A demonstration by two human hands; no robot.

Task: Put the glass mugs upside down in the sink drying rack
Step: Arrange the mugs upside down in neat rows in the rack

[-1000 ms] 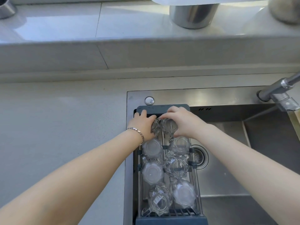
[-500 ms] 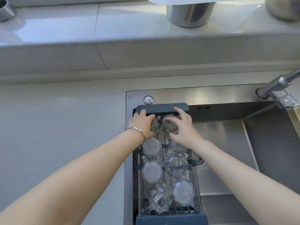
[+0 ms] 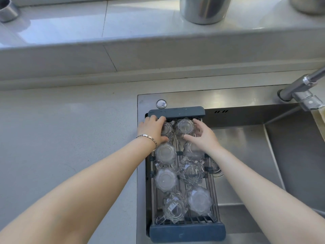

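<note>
A grey drying rack [image 3: 176, 111] spans the left side of the steel sink. Several clear glass mugs stand upside down in it in two rows. My left hand [image 3: 153, 129] wraps around the far left mug [image 3: 166, 129], thumb and fingers on its sides. The far right mug [image 3: 184, 126] stands bottom up beside it. My right hand [image 3: 202, 135] sits just right of that mug with fingers spread, a small gap showing between them and the glass. Nearer mugs such as one with a barcode label [image 3: 173, 207] fill the rest of the rack.
The sink basin [image 3: 246, 155] opens to the right of the rack, with its drain half hidden under my right arm. A chrome tap [image 3: 302, 87] reaches in from the right. Grey counter lies left. Steel pots [image 3: 202, 9] stand on the ledge behind.
My right hand has slid off the far right mug toward the right and spread its fingers. My left hand stays on the far left mug.
</note>
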